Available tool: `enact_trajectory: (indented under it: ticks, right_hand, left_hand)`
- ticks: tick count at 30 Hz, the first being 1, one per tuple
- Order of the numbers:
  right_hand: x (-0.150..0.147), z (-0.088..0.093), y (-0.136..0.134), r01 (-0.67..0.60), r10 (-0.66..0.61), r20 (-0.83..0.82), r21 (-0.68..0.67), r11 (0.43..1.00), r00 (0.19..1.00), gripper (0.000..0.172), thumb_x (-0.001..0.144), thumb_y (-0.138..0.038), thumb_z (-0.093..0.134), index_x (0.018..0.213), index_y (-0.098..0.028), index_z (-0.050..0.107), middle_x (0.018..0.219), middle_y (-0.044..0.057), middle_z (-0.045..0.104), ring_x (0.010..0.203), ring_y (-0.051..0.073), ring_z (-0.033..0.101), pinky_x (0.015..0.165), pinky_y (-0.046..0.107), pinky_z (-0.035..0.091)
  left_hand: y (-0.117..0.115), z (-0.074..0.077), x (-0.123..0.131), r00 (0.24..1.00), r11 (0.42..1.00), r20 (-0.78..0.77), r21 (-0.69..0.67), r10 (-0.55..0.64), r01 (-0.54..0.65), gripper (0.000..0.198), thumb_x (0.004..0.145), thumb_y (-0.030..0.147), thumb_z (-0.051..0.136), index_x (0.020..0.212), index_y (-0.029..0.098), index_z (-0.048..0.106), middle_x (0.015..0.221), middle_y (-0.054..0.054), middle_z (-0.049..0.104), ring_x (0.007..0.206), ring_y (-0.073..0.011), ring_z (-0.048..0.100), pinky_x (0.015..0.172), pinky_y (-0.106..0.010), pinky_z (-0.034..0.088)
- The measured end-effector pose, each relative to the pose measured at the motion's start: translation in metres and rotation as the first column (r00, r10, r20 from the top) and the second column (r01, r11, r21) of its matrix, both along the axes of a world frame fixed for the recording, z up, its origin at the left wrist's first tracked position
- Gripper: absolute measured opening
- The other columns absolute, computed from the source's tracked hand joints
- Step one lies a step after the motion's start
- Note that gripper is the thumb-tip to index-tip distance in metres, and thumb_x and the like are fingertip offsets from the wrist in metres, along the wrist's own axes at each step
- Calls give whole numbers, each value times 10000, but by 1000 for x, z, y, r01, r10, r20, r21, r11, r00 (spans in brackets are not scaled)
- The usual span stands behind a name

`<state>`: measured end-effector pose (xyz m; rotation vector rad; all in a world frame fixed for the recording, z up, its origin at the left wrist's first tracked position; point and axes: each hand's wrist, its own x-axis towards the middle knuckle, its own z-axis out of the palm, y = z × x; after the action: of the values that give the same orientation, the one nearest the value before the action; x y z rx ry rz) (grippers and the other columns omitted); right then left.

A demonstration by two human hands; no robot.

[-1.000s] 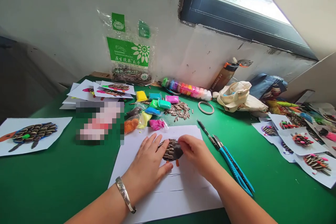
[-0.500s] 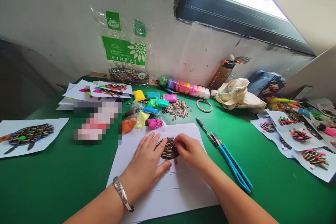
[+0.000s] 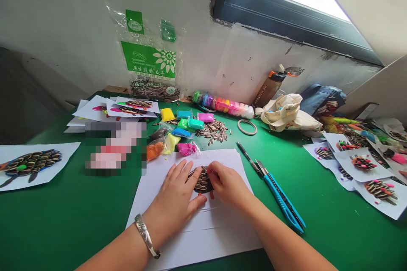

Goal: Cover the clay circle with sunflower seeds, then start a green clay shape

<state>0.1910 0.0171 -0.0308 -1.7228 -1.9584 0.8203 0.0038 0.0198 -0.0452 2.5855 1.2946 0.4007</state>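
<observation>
My left hand (image 3: 173,192) spread open, pinning white paper sheet (image 3: 219,237), beside seed-covered clay figure (image 3: 201,181) in sheet's far half; right hand (image 3: 227,185) narrow pinch on figure's right edge. Press lightly.

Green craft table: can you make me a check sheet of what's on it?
surface: green tabletop, with small specks.
job's things: dark clay shape covered in striped sunflower seeds, on a white paper sheet.
clutter: bright modelling clay packets, loose striped seeds, blue plastic craft knives, finished seed pictures.
grips: left hand flat on the paper, fingertips at the seed shape; right hand on the shape.
cables: nothing seen.
surroundings: chipped white wall, dark-framed window.
</observation>
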Motion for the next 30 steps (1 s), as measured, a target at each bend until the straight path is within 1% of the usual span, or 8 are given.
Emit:
enact_trajectory:
  ticks: [2, 4, 8, 17, 21, 24, 26, 30]
  right_hand:
    - [5, -1, 0, 15, -14, -41, 7, 1000, 999, 130, 875, -162, 424, 927, -232, 521, 609, -44, 638, 596, 134, 560, 566, 215, 340]
    - [9, -2, -1, 34, -34, -19, 39, 999, 999, 82, 863, -188, 462, 843, -222, 535, 655, -31, 640, 610, 131, 547, 568, 216, 340]
    - [12, -5, -2, 21, -31, 103, 89, 996, 994, 182, 852, -194, 472, 676, -205, 515, 669, -16, 612, 625, 132, 518, 565, 225, 317]
    - [2, -5, -3, 34, -55, 197, 108, 994, 979, 163, 844, -173, 460, 694, -200, 518, 675, -4, 605, 638, 135, 524, 577, 231, 306]
    - [8, -3, 0, 7, -17, 126, 77, 997, 992, 173, 848, -182, 464, 699, -197, 550, 666, -12, 618, 625, 127, 531, 568, 222, 325]
    - [19, -2, 9, 25, -33, 72, 103, 994, 997, 152, 848, -198, 484, 746, -200, 596, 661, -22, 625, 617, 120, 546, 562, 208, 359]
    - [25, -2, 20, 53, -81, 137, 200, 978, 987, 148, 848, -186, 489, 791, -196, 625, 708, -12, 639, 660, 126, 565, 600, 210, 386]
    - [29, -3, 53, 66, -136, 218, 301, 951, 967, 221, 861, -145, 460, 935, -187, 664, 937, 51, 648, 858, 164, 574, 755, 251, 396]
  left_hand:
    - [0, 2, 0, 1000, 1000, -17, -14, -7, 7, 563, 855, 437, 557, 1357, 199, 468, 1427, -137, 444, 1348, -354, 326, 1075, -567, 316]
    - [0, 2, 0, 1000, 1000, -20, -23, -12, 11, 563, 864, 441, 545, 1363, 194, 462, 1437, -141, 431, 1351, -357, 318, 1075, -571, 313]
    - [-1, -1, -1, 1000, 1000, 18, -9, -4, 5, 566, 860, 453, 551, 1358, 199, 465, 1434, -138, 434, 1350, -358, 321, 1082, -563, 305]
    - [0, -2, -1, 1000, 1000, -3, 7, -5, 5, 563, 853, 448, 559, 1349, 196, 474, 1429, -137, 441, 1346, -356, 330, 1074, -562, 322]
    - [0, 0, 0, 1000, 1000, -4, -6, 0, 0, 569, 854, 453, 557, 1354, 195, 469, 1431, -134, 439, 1349, -358, 325, 1080, -560, 313]
    - [0, 2, 0, 999, 1000, -33, -23, -3, 2, 571, 864, 456, 539, 1363, 191, 459, 1435, -138, 433, 1350, -355, 324, 1082, -557, 310]
    - [0, 3, 0, 999, 1000, -40, -22, -10, 9, 571, 867, 450, 535, 1367, 187, 454, 1440, -142, 426, 1350, -355, 323, 1078, -561, 315]
    - [0, 2, -1, 1000, 1000, -20, -23, 0, 0, 572, 858, 450, 554, 1361, 194, 459, 1437, -135, 434, 1350, -354, 326, 1081, -559, 316]
